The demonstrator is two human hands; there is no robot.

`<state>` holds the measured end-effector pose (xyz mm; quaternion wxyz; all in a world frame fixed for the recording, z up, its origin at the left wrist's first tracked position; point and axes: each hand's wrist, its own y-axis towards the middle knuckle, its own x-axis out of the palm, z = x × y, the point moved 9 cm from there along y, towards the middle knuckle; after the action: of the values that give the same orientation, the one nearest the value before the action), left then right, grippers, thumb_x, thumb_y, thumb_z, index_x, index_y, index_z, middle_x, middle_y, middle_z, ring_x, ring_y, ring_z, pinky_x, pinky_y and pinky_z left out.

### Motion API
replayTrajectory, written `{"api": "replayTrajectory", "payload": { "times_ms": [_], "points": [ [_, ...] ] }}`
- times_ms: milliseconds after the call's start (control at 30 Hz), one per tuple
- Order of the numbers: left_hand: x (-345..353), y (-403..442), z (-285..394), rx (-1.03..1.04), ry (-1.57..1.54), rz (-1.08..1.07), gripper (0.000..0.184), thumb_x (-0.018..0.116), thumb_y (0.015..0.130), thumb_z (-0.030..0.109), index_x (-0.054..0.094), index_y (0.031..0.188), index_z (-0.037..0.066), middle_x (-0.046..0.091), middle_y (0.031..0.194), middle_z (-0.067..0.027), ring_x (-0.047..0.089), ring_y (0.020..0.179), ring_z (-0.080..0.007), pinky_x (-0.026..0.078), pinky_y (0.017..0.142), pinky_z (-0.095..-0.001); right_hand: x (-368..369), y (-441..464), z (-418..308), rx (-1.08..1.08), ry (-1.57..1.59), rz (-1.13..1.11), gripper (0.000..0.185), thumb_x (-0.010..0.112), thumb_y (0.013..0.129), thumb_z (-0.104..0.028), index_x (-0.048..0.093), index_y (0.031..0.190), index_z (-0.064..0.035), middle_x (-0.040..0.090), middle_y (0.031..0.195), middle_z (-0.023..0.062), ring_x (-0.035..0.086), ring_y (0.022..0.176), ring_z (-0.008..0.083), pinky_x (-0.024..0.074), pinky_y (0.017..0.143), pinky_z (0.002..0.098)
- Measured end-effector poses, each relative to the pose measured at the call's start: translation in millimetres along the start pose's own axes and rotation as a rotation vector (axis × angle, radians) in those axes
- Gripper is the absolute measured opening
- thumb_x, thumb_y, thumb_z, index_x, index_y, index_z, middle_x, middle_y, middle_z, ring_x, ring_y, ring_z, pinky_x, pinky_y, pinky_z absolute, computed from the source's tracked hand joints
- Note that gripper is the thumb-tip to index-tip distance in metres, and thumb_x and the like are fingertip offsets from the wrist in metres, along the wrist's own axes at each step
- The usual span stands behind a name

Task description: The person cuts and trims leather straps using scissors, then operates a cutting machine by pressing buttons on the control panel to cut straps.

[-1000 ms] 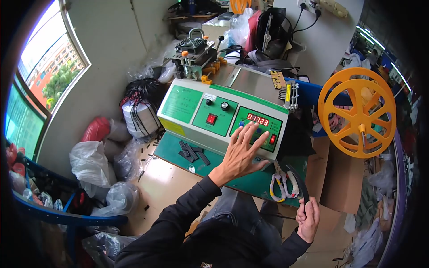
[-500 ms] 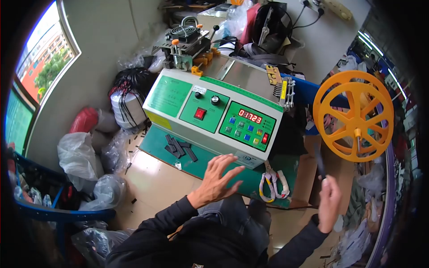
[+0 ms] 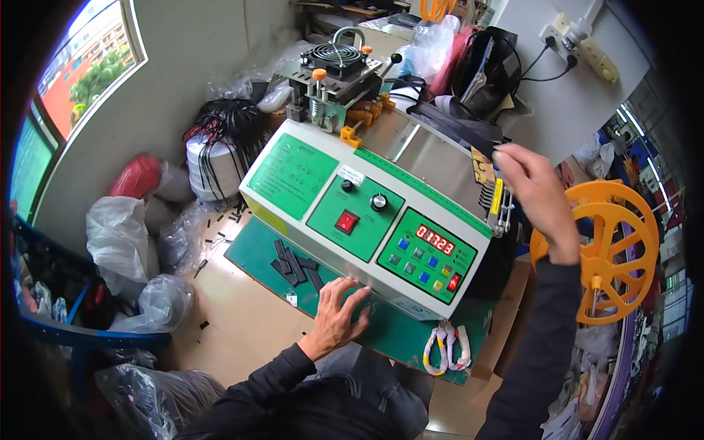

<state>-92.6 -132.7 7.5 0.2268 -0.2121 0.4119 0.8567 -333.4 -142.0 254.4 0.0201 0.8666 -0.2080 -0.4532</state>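
One left hand (half curled) over the green tabletop edge.

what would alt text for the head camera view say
A person's right hand is raised by the right end of a green-and-white benchtop machine, its red display reading 01723; the left hand is at the front edge, near short black strips.

On the benchtop machine before me, I read 01723 in red on the digital display of the control panel. The small print on its white sticker and left-hand green panel is too fine for me to make out.
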Motion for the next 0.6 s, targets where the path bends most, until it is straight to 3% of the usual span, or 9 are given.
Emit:
{"api": "replayTrajectory", "payload": {
  "times_ms": [133, 267, 433, 600],
  "points": [
    [-2.1, 3.3, -1.4, -0.026, -0.004, 0.003, 0.049, 0.067, 0.065, 0.007, 0.056, 0.113, 0.008, 0.048, 0.117, -0.0119, 0.047, 0.109, -0.0319, 0.039, 0.091, -0.0410, 56.8, 56.0, 27.0, 0.063, 0.283, -0.134, 0.026, 0.050, 0.090, -0.022, 0.064, 0.088, 0.0002, 0.047, 0.066, -0.0003, 0.039, 0.058, 0.0092, 0.0321, 0.052, 0.0218],
    [-1.9, 2.2, -5.4, -0.060, -0.003, 0.022, 0.049, 0.067, 0.065, 0.007, 0.056, 0.113, 0.008, 0.048, 0.117, -0.0119, 0.049, 0.108, -0.0316, 0.040, 0.089, -0.0410, 96.8, 76.4, 84.7, 0.411, 0.298, -0.251, 0.026, 0.051, 0.089, -0.024, 0.065, 0.083, -0.0021, 0.047, 0.063, -0.0005, 0.037, 0.053, 0.0086, 0.0300, 0.048, 0.0196],
    [-0.4, 2.0, -7.3, -0.063, -0.025, 0.006, 0.050, 0.067, 0.065, 0.006, 0.056, 0.113, 0.008, 0.049, 0.116, -0.0119, 0.051, 0.107, -0.0316, 0.041, 0.089, -0.0408, 119.2, 98.8, 110.3, 0.349, 0.230, -0.239, 0.028, 0.052, 0.089, -0.029, 0.064, 0.082, -0.0042, 0.040, 0.058, -0.0046, 0.031, 0.048, 0.0047, 0.0226, 0.042, 0.0189],
    [-1.0, 1.9, -8.2, -0.059, -0.038, 0.020, 0.044, 0.066, 0.068, 0.009, 0.058, 0.111, 0.007, 0.050, 0.117, -0.0124, 0.051, 0.106, -0.0314, 0.042, 0.089, -0.0398, 131.4, 106.4, 79.8, 0.436, 0.252, -0.240, 0.031, 0.053, 0.087, -0.033, 0.063, 0.076, -0.0057, 0.042, 0.057, -0.0036, 0.033, 0.048, 0.0054, 0.0228, 0.042, 0.0193]
  ]
}}
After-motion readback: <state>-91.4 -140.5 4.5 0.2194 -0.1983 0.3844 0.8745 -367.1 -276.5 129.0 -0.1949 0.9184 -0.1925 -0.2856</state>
